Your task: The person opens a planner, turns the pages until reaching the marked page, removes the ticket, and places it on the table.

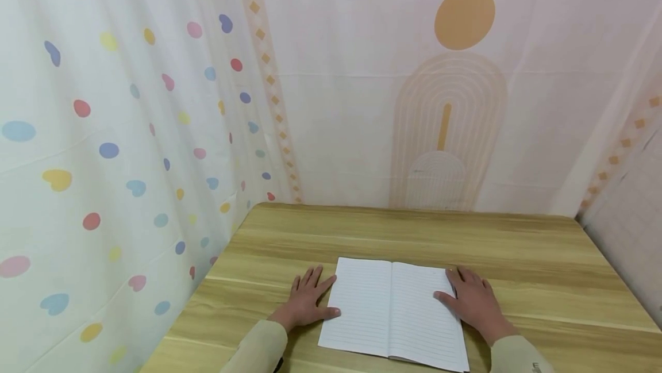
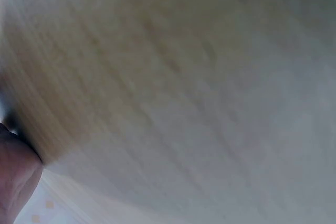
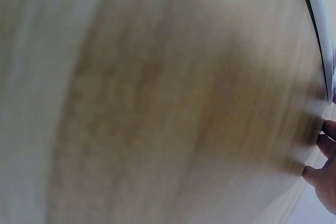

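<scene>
An open notebook [image 1: 362, 304] with blank lined pages lies flat on the wooden table [image 1: 331, 229]. The left hand [image 1: 308, 298] rests at its left edge, fingers spread, with the thumb tip over the page margin. At the right edge lies the right hand [image 1: 476, 301], its thumb on the page and its other fingers stretched past the upper right corner. In the left wrist view only part of the left hand [image 2: 18, 174] shows at the lower left. The right wrist view catches fingertips [image 3: 311, 172] touching the wood and the notebook's edge [image 3: 317, 19] at the upper right.
A curtain with coloured dots [image 1: 129, 149] hangs along the left side of the table. Behind the far edge hangs a pale curtain [image 1: 341, 103] with arch and circle prints. Light sleeves [image 1: 258, 350] cover both forearms at the near side.
</scene>
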`<state>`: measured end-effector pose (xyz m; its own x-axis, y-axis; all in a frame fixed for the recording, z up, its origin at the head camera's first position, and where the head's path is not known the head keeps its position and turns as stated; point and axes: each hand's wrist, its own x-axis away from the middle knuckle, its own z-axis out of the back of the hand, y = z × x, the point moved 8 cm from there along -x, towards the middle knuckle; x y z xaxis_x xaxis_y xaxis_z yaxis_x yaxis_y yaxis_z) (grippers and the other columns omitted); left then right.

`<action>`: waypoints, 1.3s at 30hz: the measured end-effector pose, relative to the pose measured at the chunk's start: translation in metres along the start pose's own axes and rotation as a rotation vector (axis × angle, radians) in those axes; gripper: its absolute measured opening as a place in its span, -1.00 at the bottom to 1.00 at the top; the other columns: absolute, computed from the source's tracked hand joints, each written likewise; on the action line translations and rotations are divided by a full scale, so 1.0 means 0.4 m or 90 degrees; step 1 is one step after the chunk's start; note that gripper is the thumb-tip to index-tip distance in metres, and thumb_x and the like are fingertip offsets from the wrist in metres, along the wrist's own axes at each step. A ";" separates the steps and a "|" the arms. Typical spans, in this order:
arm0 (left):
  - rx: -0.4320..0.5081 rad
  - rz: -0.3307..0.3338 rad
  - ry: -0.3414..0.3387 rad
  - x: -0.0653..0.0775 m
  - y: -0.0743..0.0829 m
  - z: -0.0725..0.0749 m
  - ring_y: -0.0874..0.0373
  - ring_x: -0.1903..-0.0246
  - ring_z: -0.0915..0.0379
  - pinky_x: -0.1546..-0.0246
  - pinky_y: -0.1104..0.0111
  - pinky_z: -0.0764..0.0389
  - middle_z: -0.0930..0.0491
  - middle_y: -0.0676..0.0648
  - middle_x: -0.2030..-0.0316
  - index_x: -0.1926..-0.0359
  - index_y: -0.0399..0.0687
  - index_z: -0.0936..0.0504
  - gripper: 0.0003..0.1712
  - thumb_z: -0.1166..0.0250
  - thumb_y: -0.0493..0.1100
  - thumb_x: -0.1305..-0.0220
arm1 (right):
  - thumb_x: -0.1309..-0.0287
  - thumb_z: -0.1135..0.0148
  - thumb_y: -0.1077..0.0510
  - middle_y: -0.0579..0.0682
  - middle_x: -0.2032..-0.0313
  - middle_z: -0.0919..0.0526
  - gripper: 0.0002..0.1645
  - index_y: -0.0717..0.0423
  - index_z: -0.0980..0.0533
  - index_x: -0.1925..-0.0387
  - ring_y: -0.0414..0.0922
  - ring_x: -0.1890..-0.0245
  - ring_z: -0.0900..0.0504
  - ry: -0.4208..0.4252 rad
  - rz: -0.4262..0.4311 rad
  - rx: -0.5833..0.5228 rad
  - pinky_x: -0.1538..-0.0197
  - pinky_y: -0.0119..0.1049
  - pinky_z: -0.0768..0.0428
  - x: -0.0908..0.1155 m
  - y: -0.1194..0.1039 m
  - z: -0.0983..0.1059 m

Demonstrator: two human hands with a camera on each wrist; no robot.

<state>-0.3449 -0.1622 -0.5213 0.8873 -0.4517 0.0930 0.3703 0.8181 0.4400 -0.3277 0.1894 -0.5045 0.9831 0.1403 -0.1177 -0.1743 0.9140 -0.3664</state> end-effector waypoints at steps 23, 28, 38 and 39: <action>0.003 -0.007 0.003 0.000 -0.002 0.002 -0.35 -0.48 0.34 -0.35 -0.29 0.31 0.15 -0.36 -0.52 -0.52 -0.02 -0.20 -0.01 -0.27 0.36 -0.23 | -0.19 -0.36 0.06 0.44 -0.13 -0.50 -0.59 0.26 -0.67 0.02 0.39 -0.18 -0.42 0.076 0.023 -0.057 -0.17 0.37 -0.30 -0.014 -0.013 0.013; -0.004 -0.008 0.004 0.001 0.002 0.003 -0.35 -0.49 0.34 -0.36 -0.29 0.30 0.15 -0.36 -0.52 -0.52 -0.02 -0.20 0.00 -0.26 0.37 -0.23 | -0.16 -0.38 0.11 0.44 -0.14 -0.49 -0.64 0.26 -0.69 0.07 0.39 -0.20 -0.40 0.119 0.028 -0.069 -0.17 0.36 -0.30 -0.016 -0.022 0.033; -0.005 0.002 0.000 0.002 0.006 0.003 -0.33 -0.49 0.36 -0.36 -0.28 0.32 0.17 -0.36 -0.52 -0.53 -0.02 -0.19 -0.01 -0.28 0.33 -0.24 | -0.20 -0.36 0.09 0.13 0.16 -0.69 -0.59 0.22 -0.65 -0.04 0.07 0.16 -0.62 0.097 -0.017 -0.160 0.11 0.03 -0.55 -0.020 -0.030 0.047; -0.004 0.002 -0.001 0.002 0.006 0.003 -0.34 -0.49 0.36 -0.36 -0.28 0.32 0.17 -0.36 -0.52 -0.53 -0.01 -0.19 -0.01 -0.28 0.33 -0.24 | -0.21 -0.35 0.10 0.10 0.19 -0.69 -0.57 0.23 -0.63 -0.07 0.02 0.21 -0.61 0.088 -0.029 -0.178 0.17 -0.04 -0.56 -0.022 -0.028 0.045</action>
<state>-0.3436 -0.1609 -0.5190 0.8885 -0.4489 0.0955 0.3685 0.8218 0.4345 -0.3333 0.1850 -0.4828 0.9766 0.0311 -0.2128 -0.1581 0.7750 -0.6119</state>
